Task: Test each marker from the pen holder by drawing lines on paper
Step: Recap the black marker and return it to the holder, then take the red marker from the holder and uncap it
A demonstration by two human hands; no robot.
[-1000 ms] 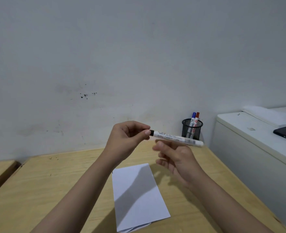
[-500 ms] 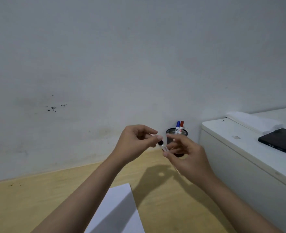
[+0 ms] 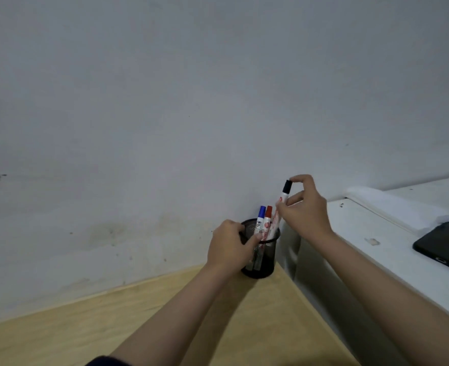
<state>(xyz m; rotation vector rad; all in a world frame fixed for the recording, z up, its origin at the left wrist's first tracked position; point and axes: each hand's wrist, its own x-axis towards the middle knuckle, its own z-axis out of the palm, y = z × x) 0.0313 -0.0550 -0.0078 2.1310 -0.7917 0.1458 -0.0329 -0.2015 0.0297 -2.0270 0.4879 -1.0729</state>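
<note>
**Q:** Where is the black-capped marker point(image 3: 281, 204), and what holds it?

**A:** The right hand point(image 3: 305, 207) grips it. The index fingertip sits on top of the black cap, and the thumb and remaining fingers pinch the white barrel just below. The marker stands nearly upright, cap up, leaning slightly to the right. Its lower end dips inside the rim of the pen holder point(image 3: 263, 262). The hand is above and to the right of the holder's opening.

**Q:** State of the left hand point(image 3: 230, 247)?

**A:** Closed around the left wall of the pen holder, thumb across the front mesh near the rim, fingers wrapped behind. The far fingers are hidden by the holder, so the exact contact there cannot be confirmed.

**Q:** Contents of the holder?

**A:** A blue-capped marker point(image 3: 261, 216) and a red-capped marker point(image 3: 267, 217) stand side by side, caps up, touching or nearly so. Both are immediately left of the black-capped marker.

**Q:** Position of the holder?

**A:** It is a black mesh cup standing upright at the far right corner of the wooden table point(image 3: 86, 328), close to the wall point(image 3: 165, 101) and just beside the white cabinet point(image 3: 376, 249).

**Q:** Other items?

**A:** A dark phone point(image 3: 445, 247) lies flat on the cabinet top, well apart from both hands. A dark sleeve point(image 3: 107, 361) edge shows at the bottom of the view.
</note>
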